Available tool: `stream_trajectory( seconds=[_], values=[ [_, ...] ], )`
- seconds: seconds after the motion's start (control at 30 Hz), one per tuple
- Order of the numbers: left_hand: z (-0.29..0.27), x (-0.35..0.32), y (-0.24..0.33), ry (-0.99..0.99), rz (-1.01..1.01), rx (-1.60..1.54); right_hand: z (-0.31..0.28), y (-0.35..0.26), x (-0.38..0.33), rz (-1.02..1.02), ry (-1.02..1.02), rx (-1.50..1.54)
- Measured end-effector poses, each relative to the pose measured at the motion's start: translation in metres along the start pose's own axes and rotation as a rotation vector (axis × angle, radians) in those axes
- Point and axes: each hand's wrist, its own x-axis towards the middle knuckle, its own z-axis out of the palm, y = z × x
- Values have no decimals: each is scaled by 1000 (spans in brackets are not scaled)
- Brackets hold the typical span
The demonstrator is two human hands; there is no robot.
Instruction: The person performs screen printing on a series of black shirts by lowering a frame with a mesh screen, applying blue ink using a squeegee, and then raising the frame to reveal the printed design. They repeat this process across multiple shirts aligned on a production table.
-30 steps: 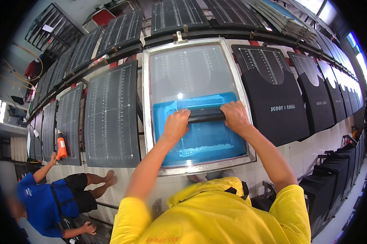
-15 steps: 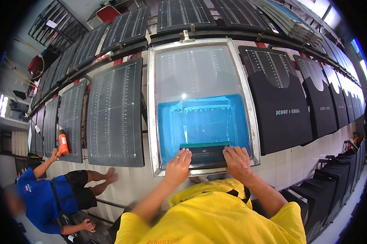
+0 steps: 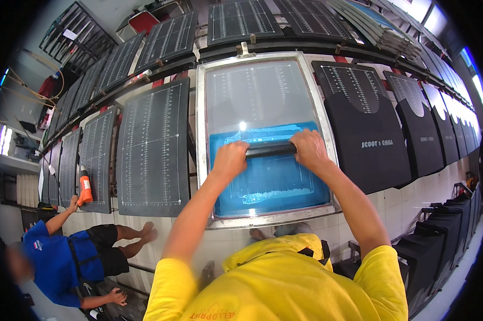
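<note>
Both my hands grip a black squeegee (image 3: pixel 271 149) lying across a screen-printing frame. My left hand (image 3: pixel 231 160) is closed round its left end, and my right hand (image 3: pixel 309 146) round its right end. Under it, the mesh has a blue stencil area (image 3: pixel 273 200) with pale ink streaks above and below the squeegee. The greyish mesh (image 3: pixel 252 91) beyond is see-through, showing a marked board beneath. A worn metal frame (image 3: pixel 203 128) surrounds the mesh. The squeegee's blade edge is hidden.
Marked black printing boards (image 3: pixel 150 150) stand in rows left and beyond. At right, black shirts (image 3: pixel 364 144) with light print cover several boards. A person in a blue shirt (image 3: pixel 65 257) at left holds an orange heat gun (image 3: pixel 85 187). Dark panels (image 3: pixel 423 241) stand lower right.
The squeegee has moved away from me, from the frame's near edge to the far part of the blue area. Both hands travelled with it, and my arms are stretched further out.
</note>
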Motion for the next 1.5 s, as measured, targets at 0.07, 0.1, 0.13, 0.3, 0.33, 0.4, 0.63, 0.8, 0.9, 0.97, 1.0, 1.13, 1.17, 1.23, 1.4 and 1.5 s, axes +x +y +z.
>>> stream_trajectory(
  seconds=[0.07, 0.1, 0.13, 0.3, 0.33, 0.4, 0.63, 0.8, 0.9, 0.97, 1.0, 1.13, 1.17, 1.23, 1.4, 1.5],
  values=[
    [-2, -19, 14, 12, -17, -28, -14, -15, -19, 16, -53, 9],
    [-1, -38, 29, 23, -33, -51, -22, -28, -37, 24, -85, 17],
    [2, -56, 44, 45, -28, -49, -27, -36, -58, 17, -43, 22],
    [20, -124, 93, 83, -8, -85, -40, -72, -132, 22, -39, 49],
    [23, -126, 95, 91, -9, -95, -39, -72, -135, 28, -45, 50],
    [32, -120, 93, 124, -5, -57, -32, -65, -133, 16, -32, 35],
    [32, -43, 41, 181, 33, -11, -7, -18, -55, -4, 11, -15],
    [9, 16, 14, 23, -50, -23, -3, 16, -1, 29, -52, 11],
    [2, 2, 17, 28, -25, -28, -14, 11, -2, 13, -39, 23],
    [0, -17, 34, 67, -12, -54, -27, -7, -31, 16, -39, -3],
    [2, -38, 48, 96, -30, -73, -35, -20, -52, 9, -18, 1],
    [16, -115, 92, 76, 1, -48, -36, -57, -129, -35, 30, -14],
    [18, -126, 102, 76, -19, -75, -31, -63, -145, -30, 2, -26],
    [24, -144, 118, 68, -64, -132, -31, -74, -163, -7, -80, -22],
    [33, -165, 129, -41, -88, -87, -39, -87, -183, 29, -254, 42],
    [38, -172, 133, -97, -91, -65, -33, -81, -190, 8, -271, 75]
  ],
)
